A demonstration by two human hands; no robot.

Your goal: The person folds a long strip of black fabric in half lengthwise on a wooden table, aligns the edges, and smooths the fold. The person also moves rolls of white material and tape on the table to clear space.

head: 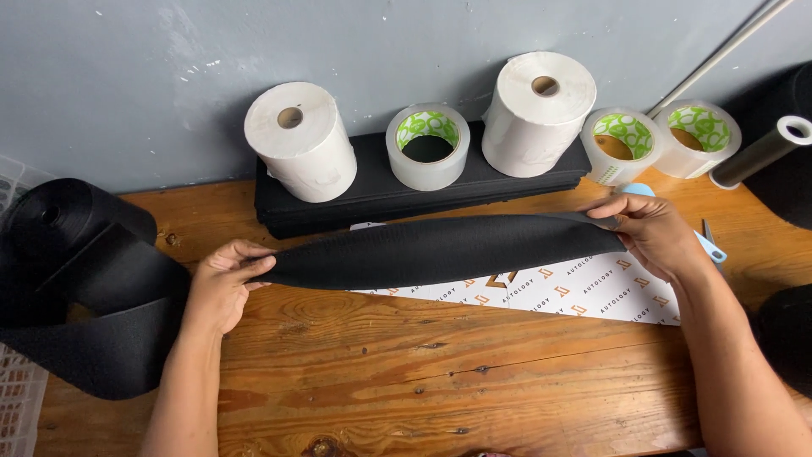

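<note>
Head view looks down on a wooden bench (440,372) where a long black fabric strip (431,250) is stretched sideways between two hands. It is matt and dark with a fine woven grain, widest in the middle and narrowing to both ends, and it bows up a little so that its middle stands clear of the bench. The left hand (222,283) is closed on the strip's left end, thumb on top and fingers curled under it; the right hand (650,233) is closed on the right end in a pinch, fingers over the upper edge. Under the strip lies a white printed sheet (584,292) with small orange marks, its right part showing below the fabric. Behind, against the grey wall (169,59), a flat stack of black fabric pieces (372,190) carries two white paper rolls (300,140) and a clear tape roll (427,145) with a green and white core. Two more clear tape rolls (622,144) of the same kind sit on the bench to the right, beside a dark tube (761,152) with a white end. A pale blue tool (709,245) peeks out behind the right hand; what it is cannot be told. At the left a big black fabric roll (76,254) lies with its loose end trailing over the bench edge, next to a white lattice crate (19,398) whose contents are out of sight
</note>
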